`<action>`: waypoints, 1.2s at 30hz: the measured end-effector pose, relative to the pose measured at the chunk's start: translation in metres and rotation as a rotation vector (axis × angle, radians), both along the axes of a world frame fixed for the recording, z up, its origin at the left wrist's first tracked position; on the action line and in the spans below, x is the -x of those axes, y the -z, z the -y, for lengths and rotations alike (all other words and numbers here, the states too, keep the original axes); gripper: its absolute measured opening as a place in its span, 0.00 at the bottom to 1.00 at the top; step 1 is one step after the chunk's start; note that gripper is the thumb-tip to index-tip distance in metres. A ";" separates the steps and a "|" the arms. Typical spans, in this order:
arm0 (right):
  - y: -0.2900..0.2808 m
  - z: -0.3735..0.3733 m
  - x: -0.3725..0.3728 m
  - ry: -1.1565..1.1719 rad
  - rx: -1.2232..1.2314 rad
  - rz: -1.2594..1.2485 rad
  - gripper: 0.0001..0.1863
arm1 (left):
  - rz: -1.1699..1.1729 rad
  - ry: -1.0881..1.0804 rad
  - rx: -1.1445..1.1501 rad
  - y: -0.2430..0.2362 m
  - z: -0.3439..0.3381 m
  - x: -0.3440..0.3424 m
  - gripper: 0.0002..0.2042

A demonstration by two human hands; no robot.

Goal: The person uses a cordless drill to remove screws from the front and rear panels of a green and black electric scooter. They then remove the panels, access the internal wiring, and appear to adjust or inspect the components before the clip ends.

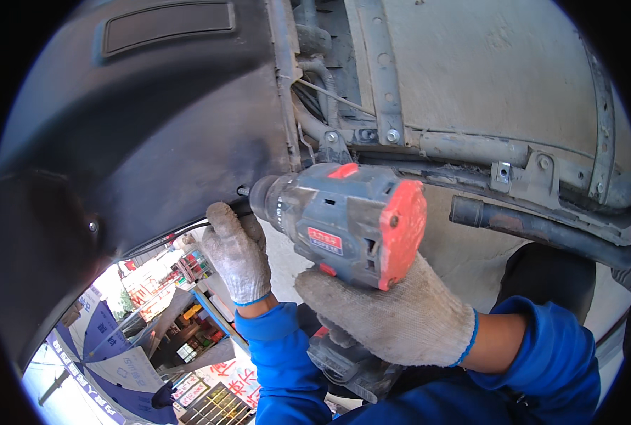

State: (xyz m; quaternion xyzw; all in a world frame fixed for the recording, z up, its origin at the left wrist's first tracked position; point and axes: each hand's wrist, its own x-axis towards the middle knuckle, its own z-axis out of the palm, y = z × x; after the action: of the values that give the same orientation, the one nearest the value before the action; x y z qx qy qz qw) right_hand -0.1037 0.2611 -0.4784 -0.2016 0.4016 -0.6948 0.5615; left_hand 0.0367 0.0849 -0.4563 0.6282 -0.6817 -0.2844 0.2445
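View looks up at the underside of a raised vehicle. Right hand, in a knit work glove, is closed around the handle of a cordless drill, grey body with a red rear cap; its battery pack shows below the glove. Drill nose points left, its bit set against the lower edge of the black wheel-arch liner. Left hand, also gloved, reaches up to that same edge just under the drill nose, fingers curled against the liner beside the bit; whether it pinches anything small there, I cannot tell. The fastener itself is hidden behind the bit and glove, so seated or loose cannot be read. Judgement: work stands mid-step on this one fixing point, tool engaged, nothing yet lifted away; the liner hangs in place against the body. One screw head sits in the liner well to the left, untouched. Right of the drill, a dusty frame rail and a dark hose run across, apart from both hands. Blue sleeves cover both forearms.
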 end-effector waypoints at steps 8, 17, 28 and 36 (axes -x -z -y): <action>-0.016 0.001 0.014 -0.261 -0.207 0.344 0.10 | -0.041 0.066 0.018 0.004 0.008 -0.017 0.26; -0.017 -0.001 0.015 -0.293 -0.255 0.406 0.09 | -0.009 0.057 0.002 0.002 0.003 -0.009 0.30; -0.009 -0.007 0.012 -0.256 -0.241 0.415 0.11 | 0.045 0.092 0.021 0.001 0.003 -0.005 0.31; -0.005 -0.007 0.009 -0.227 -0.219 0.379 0.12 | -0.002 0.075 -0.037 -0.002 0.002 -0.004 0.31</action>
State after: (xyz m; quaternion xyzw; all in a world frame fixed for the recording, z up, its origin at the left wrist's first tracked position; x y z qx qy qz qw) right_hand -0.1123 0.2685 -0.4731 -0.0496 0.3367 -0.6051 0.7198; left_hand 0.0411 0.0830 -0.4543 0.6064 -0.6990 -0.3065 0.2230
